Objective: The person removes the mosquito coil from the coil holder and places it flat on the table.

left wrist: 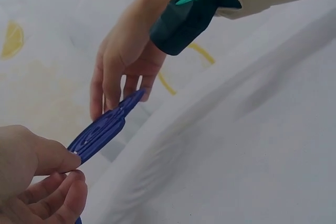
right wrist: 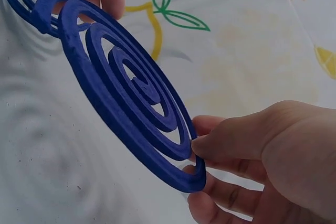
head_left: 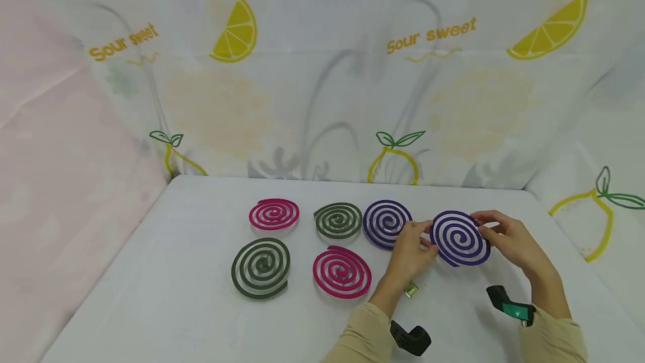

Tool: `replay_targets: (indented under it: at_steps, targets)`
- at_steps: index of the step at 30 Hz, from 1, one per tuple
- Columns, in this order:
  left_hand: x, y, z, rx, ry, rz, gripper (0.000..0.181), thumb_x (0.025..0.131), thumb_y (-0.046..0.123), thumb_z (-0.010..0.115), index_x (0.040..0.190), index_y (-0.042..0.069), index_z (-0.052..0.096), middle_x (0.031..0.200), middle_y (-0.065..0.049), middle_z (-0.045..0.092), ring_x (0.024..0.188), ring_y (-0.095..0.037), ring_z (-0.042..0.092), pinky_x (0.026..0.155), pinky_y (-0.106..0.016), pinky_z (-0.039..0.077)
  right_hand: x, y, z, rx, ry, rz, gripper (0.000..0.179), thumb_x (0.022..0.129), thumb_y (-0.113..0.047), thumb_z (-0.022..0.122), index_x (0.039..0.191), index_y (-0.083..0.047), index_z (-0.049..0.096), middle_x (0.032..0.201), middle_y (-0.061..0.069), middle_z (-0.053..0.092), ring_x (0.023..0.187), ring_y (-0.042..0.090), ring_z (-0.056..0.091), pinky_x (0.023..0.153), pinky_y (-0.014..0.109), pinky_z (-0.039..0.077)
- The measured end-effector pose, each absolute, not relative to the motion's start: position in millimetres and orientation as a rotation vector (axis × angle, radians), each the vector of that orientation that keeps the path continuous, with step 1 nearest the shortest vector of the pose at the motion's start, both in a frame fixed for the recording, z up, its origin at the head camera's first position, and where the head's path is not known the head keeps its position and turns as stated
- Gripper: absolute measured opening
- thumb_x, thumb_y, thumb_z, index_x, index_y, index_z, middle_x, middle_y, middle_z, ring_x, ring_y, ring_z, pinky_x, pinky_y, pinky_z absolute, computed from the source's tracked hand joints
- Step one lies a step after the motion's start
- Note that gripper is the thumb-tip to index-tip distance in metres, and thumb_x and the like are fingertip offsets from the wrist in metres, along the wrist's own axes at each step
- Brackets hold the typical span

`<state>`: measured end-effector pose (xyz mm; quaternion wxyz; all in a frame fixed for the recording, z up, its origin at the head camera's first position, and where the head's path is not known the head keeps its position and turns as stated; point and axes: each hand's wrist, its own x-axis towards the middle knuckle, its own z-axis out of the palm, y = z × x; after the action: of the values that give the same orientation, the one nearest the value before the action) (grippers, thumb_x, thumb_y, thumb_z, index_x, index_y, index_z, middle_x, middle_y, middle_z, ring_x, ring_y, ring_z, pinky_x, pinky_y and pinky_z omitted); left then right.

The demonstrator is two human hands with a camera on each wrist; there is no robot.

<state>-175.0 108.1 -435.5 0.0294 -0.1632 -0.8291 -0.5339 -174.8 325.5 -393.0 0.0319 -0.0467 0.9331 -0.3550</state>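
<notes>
A blue-purple mosquito coil (head_left: 458,237) is held up off the white table, tilted, between both hands. My left hand (head_left: 414,250) pinches its left edge; in the left wrist view the thumb lies on the coil (left wrist: 102,135). Its opposite edge is pinched by my right hand (head_left: 511,242), with thumb and fingers on the rim in the right wrist view. Behind the left hand lies a second blue-purple coil (head_left: 387,201), partly covered by the fingers. A small shiny yellowish piece (head_left: 411,289) sits by the left wrist, partly hidden.
On the white table (head_left: 166,307) lie a pink coil (head_left: 274,200) and a green coil (head_left: 339,204) at the back. Nearer are another green coil (head_left: 261,296) and another pink coil (head_left: 342,296). A lemon-printed cloth (head_left: 322,71) hangs behind the table.
</notes>
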Motion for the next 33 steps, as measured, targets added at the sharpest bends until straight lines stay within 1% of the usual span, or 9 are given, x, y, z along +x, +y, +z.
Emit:
replay_targets:
  at_steps: [4,7,13,17,21,24,27,29,33]
  targets:
    - [-173,111,-437,-0.480,-2.591,-1.613,0.049,0.075,0.003,0.071,0.124,0.007,0.062,0.106,-0.004,0.060,0.073,0.002,0.061,0.069,-0.009,0.043,-174,325,-395,-0.159,2.895,-1.052,0.036,0.099,-0.017,0.045,0.130,0.001,0.049,0.121,0.026,0.053,0.098,0.028,0.055,0.068,0.026,0.051]
    - [-170,112,-438,-0.454,-2.615,-1.615,0.051,0.075,0.004,0.071,0.125,0.008,0.061,0.106,-0.002,0.059,0.073,0.003,0.059,0.070,-0.009,0.042,-174,325,-397,-0.163,2.899,-1.031,0.035,0.099,-0.015,0.046,0.129,0.002,0.048,0.120,0.027,0.053,0.099,0.033,0.054,0.067,0.026,0.051]
    - [-169,114,-441,-0.415,-2.662,-1.606,0.052,0.074,0.008,0.074,0.125,0.010,0.062,0.103,0.002,0.057,0.080,0.002,0.052,0.070,-0.011,0.041,-174,326,-400,-0.173,2.899,-1.014,0.034,0.098,-0.012,0.045,0.129,0.003,0.049,0.119,0.028,0.053,0.098,0.034,0.056,0.066,0.024,0.051]
    - [-169,114,-439,-0.408,-2.693,-1.607,0.052,0.074,0.011,0.076,0.125,0.012,0.062,0.104,0.003,0.057,0.084,0.001,0.053,0.069,-0.012,0.042,-174,327,-401,-0.198,2.892,-0.975,0.034,0.098,-0.011,0.046,0.128,0.004,0.049,0.120,0.029,0.054,0.098,0.034,0.057,0.066,0.023,0.050]
    - [-169,114,-438,-0.436,-2.729,-1.549,0.053,0.075,0.013,0.077,0.126,0.011,0.061,0.105,0.002,0.058,0.084,0.000,0.054,0.071,-0.013,0.043,-173,329,-401,-0.226,2.879,-0.950,0.034,0.097,-0.011,0.048,0.128,0.004,0.049,0.120,0.029,0.055,0.097,0.033,0.057,0.066,0.024,0.051]
    - [-168,114,-440,-0.462,-2.754,-1.481,0.054,0.076,0.015,0.076,0.127,0.011,0.060,0.104,0.003,0.057,0.082,0.002,0.053,0.072,-0.012,0.043,-173,329,-401,-0.231,2.877,-0.943,0.034,0.097,-0.011,0.047,0.128,0.004,0.049,0.120,0.029,0.055,0.098,0.033,0.058,0.066,0.023,0.051]
    - [-167,114,-441,-0.485,-2.762,-1.421,0.054,0.076,0.015,0.076,0.127,0.010,0.060,0.104,0.002,0.057,0.081,0.002,0.052,0.074,-0.012,0.043,-174,330,-403,-0.220,2.872,-0.934,0.034,0.098,-0.011,0.047,0.128,0.005,0.049,0.120,0.029,0.055,0.098,0.034,0.058,0.068,0.025,0.052]
    - [-166,114,-442,-0.497,-2.762,-1.380,0.053,0.075,0.015,0.076,0.126,0.010,0.060,0.104,0.001,0.057,0.080,0.002,0.051,0.075,-0.013,0.043,-174,330,-404,-0.208,2.861,-0.932,0.034,0.098,-0.011,0.047,0.128,0.005,0.049,0.121,0.030,0.055,0.098,0.034,0.057,0.070,0.029,0.053]
    - [-166,113,-446,-0.533,-2.755,-1.254,0.051,0.075,0.015,0.075,0.125,0.009,0.061,0.102,0.000,0.057,0.084,-0.001,0.052,0.080,-0.015,0.044,-175,329,-407,-0.204,2.832,-0.940,0.034,0.097,-0.009,0.047,0.128,0.006,0.048,0.121,0.031,0.053,0.098,0.034,0.058,0.072,0.036,0.054]
